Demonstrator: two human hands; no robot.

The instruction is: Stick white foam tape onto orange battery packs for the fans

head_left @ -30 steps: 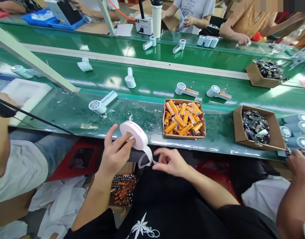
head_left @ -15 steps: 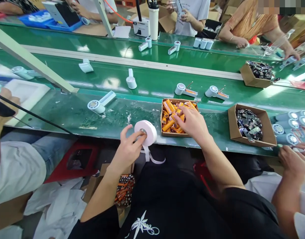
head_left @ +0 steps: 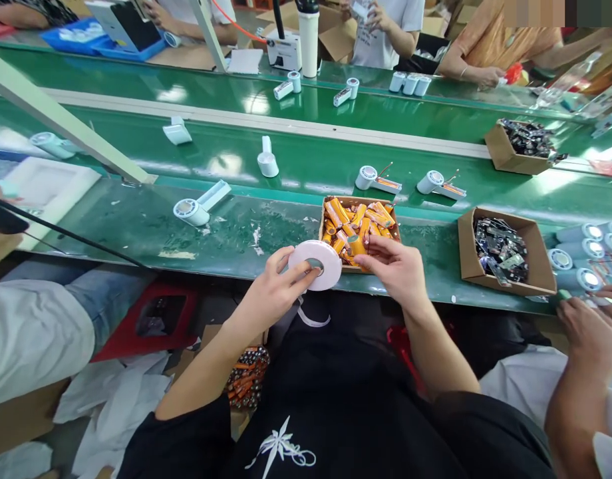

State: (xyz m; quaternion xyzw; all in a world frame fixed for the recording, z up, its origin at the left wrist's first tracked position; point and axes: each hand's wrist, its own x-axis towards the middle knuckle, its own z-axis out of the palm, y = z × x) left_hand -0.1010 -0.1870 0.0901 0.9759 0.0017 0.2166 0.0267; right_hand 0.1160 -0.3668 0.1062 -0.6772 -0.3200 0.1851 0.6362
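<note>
My left hand [head_left: 281,279] grips a roll of white tape [head_left: 328,266], with fingers through its core. A loose tail of tape [head_left: 313,322] curls down below the roll. To the right, my right hand [head_left: 398,266] pinches an orange-wrapped battery [head_left: 356,245] over the near side of a small cardboard box [head_left: 398,234]. More orange batteries [head_left: 337,211] lie jumbled inside that box. Left of it, a light-blue fan housing with a handle [head_left: 192,211] lies on the bench.
Several fan housings lie on the green belt [head_left: 316,153]. A carton of circuit boards [head_left: 508,279] stands to the right, beside a co-worker's hand [head_left: 585,326]. A slanted metal post [head_left: 71,123] rises at left, and a black cable [head_left: 81,234] crosses there.
My right hand has drawn back toward me from the box with an orange battery pinched in it. My left hand has moved right with the tape roll, now turned more face-up.
</note>
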